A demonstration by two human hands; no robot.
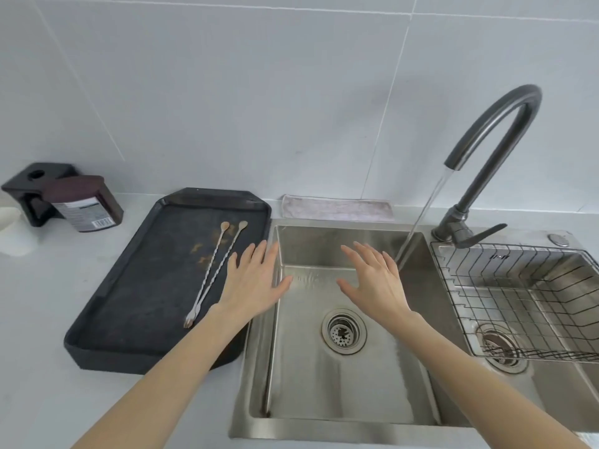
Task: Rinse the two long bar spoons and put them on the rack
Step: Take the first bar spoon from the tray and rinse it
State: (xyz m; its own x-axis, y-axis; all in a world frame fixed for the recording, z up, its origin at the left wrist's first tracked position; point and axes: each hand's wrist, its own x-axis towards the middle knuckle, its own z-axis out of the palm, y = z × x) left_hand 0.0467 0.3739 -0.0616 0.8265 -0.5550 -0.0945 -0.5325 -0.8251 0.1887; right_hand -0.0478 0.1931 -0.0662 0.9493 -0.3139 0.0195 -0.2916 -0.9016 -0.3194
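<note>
Cut off and unreadable

The wire rack (525, 303) ran off the right edge; a white object (9, 228) was cropped at the left; the label on the dark container (85, 204) was too small to read.

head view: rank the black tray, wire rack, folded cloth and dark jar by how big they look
1. black tray, clearly largest
2. wire rack, cut off at the right edge, so its full extent is unsure
3. folded cloth
4. dark jar; looks about as big as the cloth, so that order is unsure

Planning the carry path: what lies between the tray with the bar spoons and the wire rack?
In the head view, the left sink basin lies between the tray and the wire rack, with tap water running into it.
</note>
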